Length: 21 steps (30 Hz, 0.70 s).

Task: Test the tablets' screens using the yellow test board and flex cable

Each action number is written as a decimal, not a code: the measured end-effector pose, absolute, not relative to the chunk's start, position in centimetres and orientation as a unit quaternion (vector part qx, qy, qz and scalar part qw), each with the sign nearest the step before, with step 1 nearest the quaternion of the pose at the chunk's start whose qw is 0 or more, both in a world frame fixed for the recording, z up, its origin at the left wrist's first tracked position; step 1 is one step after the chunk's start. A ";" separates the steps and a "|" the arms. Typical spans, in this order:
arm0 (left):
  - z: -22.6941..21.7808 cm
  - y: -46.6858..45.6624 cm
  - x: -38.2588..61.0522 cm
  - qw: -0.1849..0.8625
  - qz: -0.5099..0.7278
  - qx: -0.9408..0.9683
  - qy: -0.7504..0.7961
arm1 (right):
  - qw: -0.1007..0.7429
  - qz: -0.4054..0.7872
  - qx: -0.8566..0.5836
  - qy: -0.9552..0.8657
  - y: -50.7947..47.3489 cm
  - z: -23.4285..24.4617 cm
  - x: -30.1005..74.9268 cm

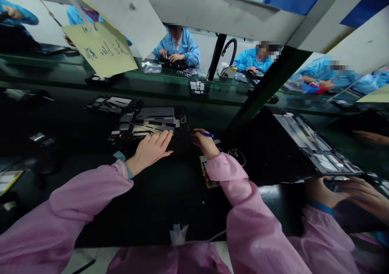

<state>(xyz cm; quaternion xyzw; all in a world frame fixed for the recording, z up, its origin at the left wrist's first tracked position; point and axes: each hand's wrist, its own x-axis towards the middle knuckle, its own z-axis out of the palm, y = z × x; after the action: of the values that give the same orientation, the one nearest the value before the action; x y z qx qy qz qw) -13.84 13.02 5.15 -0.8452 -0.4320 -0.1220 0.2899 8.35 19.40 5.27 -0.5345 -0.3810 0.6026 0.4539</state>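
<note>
My left hand rests with its fingers stretched out at the near edge of an opened tablet-like device, whose flat grey cells, black tapes and thin cables show. To the right of that device, my right hand is closed around a slim blue pen-like tool; its working tip is hidden. Below my right wrist lies a yellow-edged part, partly covered by the sleeve. A second opened device sits behind the first, to the left.
On the right stands a large dark box-like stack with opened devices on top; a co-worker's hands are below it. A slanted green post rises behind my right hand. Paper notes hang from the overhead beam. Co-workers in blue sit opposite.
</note>
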 end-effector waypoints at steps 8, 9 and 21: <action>5.9 13.2 -14.1 0.319 -0.138 -0.834 -0.429 | 0.460 0.652 -0.477 -0.369 19.9 7.1 9.0; 5.9 13.5 -14.3 0.323 -0.150 -0.831 -0.427 | 0.467 0.651 -0.470 -0.369 19.9 6.9 9.1; 6.5 15.1 -15.7 0.364 -0.227 -0.804 -0.411 | 0.409 0.525 -0.402 -0.629 18.3 1.9 7.4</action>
<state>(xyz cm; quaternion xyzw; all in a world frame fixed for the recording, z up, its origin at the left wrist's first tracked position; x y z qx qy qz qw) -15.74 15.13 6.52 -0.8039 -0.4113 -0.2274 0.3644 7.38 18.30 1.93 -0.4017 -0.6288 0.5252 0.4091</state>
